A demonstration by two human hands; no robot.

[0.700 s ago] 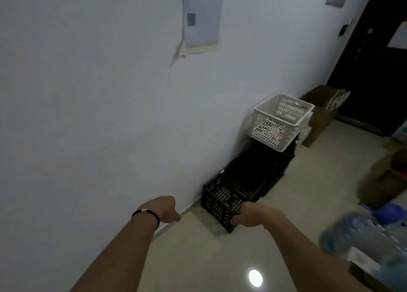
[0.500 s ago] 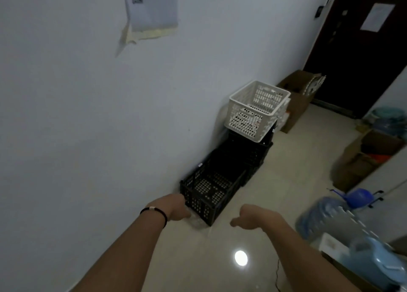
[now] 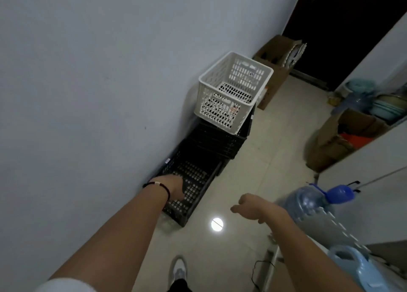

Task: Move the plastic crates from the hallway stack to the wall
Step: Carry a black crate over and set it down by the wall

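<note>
A black perforated crate [image 3: 198,181] lies on the floor, its long side against the white wall [image 3: 88,93]. Just behind it stands a low stack of black crates [image 3: 220,144] with a white slotted crate [image 3: 233,93] on top. My left hand [image 3: 174,187], a dark band on the wrist, overlaps the black crate's near left rim with its fingers curled down; whether it grips the rim is hidden. My right hand [image 3: 246,205] hangs over the bare floor to the right of the crate, loosely curled and holding nothing.
A water bottle with a blue pump [image 3: 308,201] and a pale blue jug [image 3: 356,267] stand at the right. Cardboard boxes [image 3: 343,137] [image 3: 273,55] line the hallway before a dark door [image 3: 330,27]. My shoe [image 3: 179,269] and a thin cable [image 3: 259,267] are on the tiles.
My right hand has let go of the black crate and drawn back to the right. The crate now rests on the floor by the wall, and my view has tilted down.
</note>
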